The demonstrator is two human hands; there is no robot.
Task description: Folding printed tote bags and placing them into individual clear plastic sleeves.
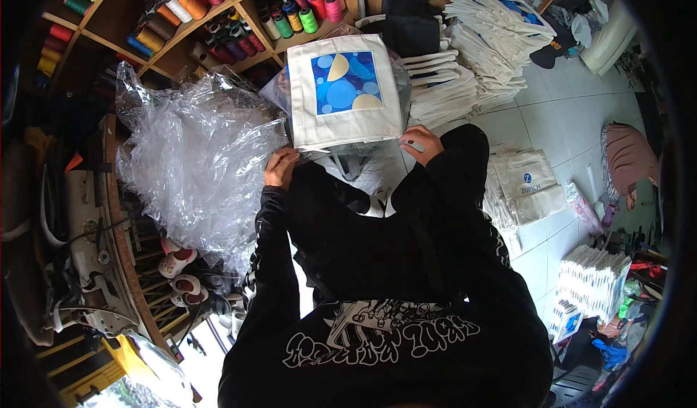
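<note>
R hand (422, 145) half-curled @ bag (346, 88) cnr

The white bag (345, 92) hides most of the clear plastic (276, 90) beneath it. The grey piece (414, 146) in your right hand (430, 147) is too small to identify. The top edge crops your thread shelf (235, 2).

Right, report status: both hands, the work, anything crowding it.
Left hand, right hand at near corners of rectangular cream cloth bag. Bag lies blue-patterned side up. Crumpled clear plastic heap close on left.
</note>
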